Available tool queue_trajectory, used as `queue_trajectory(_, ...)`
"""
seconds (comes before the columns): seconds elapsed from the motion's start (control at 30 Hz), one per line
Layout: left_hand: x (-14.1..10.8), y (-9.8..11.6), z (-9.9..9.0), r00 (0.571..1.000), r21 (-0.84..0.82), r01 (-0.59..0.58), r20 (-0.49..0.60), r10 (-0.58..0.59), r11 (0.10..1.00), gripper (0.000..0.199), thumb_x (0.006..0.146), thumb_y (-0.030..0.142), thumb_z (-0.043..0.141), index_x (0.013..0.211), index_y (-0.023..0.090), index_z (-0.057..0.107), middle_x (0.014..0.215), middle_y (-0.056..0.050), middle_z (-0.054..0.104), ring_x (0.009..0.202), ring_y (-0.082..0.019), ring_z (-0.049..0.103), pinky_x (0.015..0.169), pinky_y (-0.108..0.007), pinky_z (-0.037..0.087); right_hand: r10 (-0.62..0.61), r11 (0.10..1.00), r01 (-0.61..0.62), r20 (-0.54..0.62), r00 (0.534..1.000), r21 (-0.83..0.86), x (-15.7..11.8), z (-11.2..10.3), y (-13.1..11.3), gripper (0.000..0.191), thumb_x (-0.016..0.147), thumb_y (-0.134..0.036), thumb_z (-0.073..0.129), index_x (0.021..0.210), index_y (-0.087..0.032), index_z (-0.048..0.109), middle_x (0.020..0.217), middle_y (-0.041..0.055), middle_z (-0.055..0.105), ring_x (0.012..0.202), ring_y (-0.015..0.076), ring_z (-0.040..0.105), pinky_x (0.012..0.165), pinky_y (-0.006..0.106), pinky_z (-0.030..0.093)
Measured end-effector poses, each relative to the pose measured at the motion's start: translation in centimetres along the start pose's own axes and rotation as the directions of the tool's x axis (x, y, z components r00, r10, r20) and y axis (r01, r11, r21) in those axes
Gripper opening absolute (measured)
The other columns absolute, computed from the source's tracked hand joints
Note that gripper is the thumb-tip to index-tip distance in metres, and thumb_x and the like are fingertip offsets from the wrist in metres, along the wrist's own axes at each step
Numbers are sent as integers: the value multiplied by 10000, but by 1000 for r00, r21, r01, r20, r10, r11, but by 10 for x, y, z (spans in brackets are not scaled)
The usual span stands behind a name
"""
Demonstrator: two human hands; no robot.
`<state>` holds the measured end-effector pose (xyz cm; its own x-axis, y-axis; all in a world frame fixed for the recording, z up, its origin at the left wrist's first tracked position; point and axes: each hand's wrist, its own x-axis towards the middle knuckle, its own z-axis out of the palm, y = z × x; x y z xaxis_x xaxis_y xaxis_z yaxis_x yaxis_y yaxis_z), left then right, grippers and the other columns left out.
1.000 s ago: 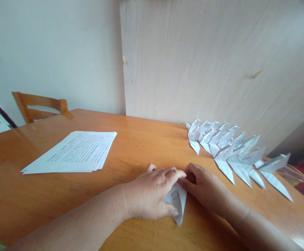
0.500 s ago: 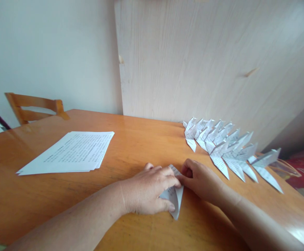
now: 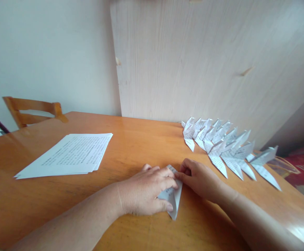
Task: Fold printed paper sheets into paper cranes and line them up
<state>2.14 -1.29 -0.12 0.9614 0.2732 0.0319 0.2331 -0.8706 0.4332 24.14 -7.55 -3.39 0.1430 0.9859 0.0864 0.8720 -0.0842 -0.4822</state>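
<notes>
A small piece of folded printed paper (image 3: 177,199) lies on the table in front of me, its lower end narrowing to a point. From the left, my left hand (image 3: 152,191) grips it, with the thumb near the lower tip and the fingers across the upper part. My right hand (image 3: 197,177) has its thumb and bent index finger closed at the paper's upper right edge. The left fingers cover part of the sheet, so not every fold shows.
A stack of printed sheets (image 3: 70,153) lies on the wooden table (image 3: 141,139) at the left. Several folded paper pieces (image 3: 217,143) stand in rows at the right. A wooden chair (image 3: 37,108) is behind the table's left end, and a pale wooden board (image 3: 183,62) rises along the back.
The view has shifted slightly. My right thumb has moved up a little along the paper's right edge, and the fold there lies flatter. My left hand stays on the paper.
</notes>
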Motion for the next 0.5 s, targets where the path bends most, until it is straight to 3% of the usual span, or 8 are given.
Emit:
queue_trajectory(0.2, 0, -1, 2, 1000, 6, 4, 3, -4, 1000, 452, 817, 451, 719, 1241, 342, 610, 1420, -4, 538, 1228, -280, 518, 994, -412, 369, 22, 991, -23, 9, 1000, 133, 1, -8, 4, 230, 906, -357, 532, 731, -212, 573, 693, -2, 631, 666, 162, 556, 587, 269, 376)
queue_trajectory(0.5, 0, -1, 1, 1000, 25, 18, 10, -19, 1000, 439, 823, 454, 713, 1233, 340, 604, 1312, -4, 609, 1139, -266, 558, 950, -392, 389, 38, 977, -62, 117, 992, 203, -3, -20, 4, 155, 851, -337, 576, 786, -201, 614, 660, -22, 572, 615, 145, 479, 540, 260, 341)
